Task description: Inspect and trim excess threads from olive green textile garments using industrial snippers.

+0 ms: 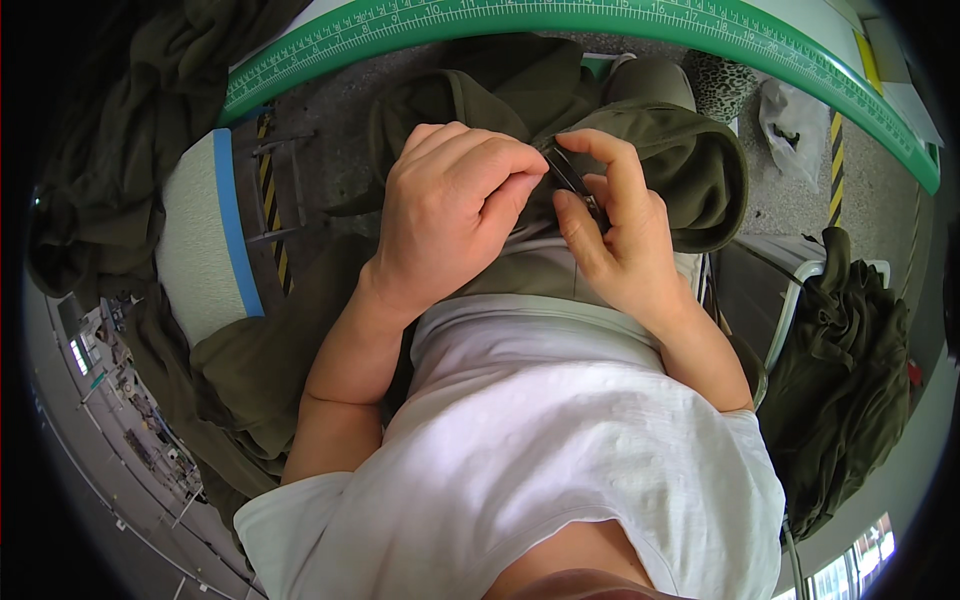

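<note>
An olive-green garment [690, 165] of soft cloth lies in folds over my lap and beyond it, below both hands. My left hand [445, 205] is closed in a pinch above the cloth. Whatever its fingertips hold is too small or too hidden to make out. Close by on the right, my right hand [625, 225] has thumb and fingers curled around small dark thread snips [568, 174]. Their tips point up and left, near my left fingertips. Part of the snips is hidden by my right fingers.
A green ruler-marked table edge [480, 20] curves across the far side. More olive cloth hangs in a heap [845, 370] at the right and in another heap [110, 150] at the far left. A pale blue-edged board [205, 235] stands left; a clear plastic bag [790, 130] lies far right.
</note>
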`<move>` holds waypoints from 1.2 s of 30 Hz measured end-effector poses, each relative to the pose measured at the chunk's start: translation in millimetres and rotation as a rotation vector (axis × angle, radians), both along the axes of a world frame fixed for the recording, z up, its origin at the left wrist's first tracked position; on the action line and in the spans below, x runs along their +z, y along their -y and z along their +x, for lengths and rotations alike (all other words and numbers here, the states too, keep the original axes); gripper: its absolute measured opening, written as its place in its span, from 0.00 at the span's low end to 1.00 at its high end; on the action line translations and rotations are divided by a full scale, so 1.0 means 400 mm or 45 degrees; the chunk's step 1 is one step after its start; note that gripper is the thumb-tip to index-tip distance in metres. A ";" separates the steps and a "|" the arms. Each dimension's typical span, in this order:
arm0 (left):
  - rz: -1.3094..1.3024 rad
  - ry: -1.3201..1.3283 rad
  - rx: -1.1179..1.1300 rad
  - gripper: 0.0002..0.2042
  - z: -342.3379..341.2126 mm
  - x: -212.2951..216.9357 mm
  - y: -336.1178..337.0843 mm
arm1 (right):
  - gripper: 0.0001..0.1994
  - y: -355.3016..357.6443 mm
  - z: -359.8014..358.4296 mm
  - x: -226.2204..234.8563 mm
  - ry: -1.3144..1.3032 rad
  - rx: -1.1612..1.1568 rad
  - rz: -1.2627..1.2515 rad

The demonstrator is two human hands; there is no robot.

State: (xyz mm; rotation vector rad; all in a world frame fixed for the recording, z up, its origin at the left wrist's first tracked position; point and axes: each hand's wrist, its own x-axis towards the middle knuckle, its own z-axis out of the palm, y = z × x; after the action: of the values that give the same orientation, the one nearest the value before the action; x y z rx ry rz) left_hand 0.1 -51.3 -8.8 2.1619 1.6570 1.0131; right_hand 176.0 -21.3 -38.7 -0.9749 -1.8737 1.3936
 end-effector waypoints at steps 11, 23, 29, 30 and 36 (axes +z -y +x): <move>-0.317 0.460 0.132 0.15 0.010 0.008 0.013 | 0.20 0.001 -0.002 0.002 0.030 0.032 0.117; -0.593 0.838 0.093 0.20 0.005 0.013 0.011 | 0.19 0.008 -0.004 -0.030 0.010 0.053 0.529; -0.652 0.911 0.100 0.21 0.004 0.013 0.014 | 0.19 0.006 -0.002 -0.040 -0.011 0.044 0.680; -0.653 0.911 0.101 0.21 0.004 0.013 0.015 | 0.19 0.006 -0.002 -0.041 -0.009 0.047 0.687; -0.705 0.999 0.086 0.21 0.003 0.004 0.015 | 0.20 0.009 0.000 -0.047 -0.015 0.055 0.697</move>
State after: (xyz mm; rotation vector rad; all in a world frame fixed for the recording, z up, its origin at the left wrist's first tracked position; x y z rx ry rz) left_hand 1.2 -57.5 -7.0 1.1462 1.3858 1.0596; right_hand 176.1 -24.8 -57.6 -0.6488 -2.1119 0.8247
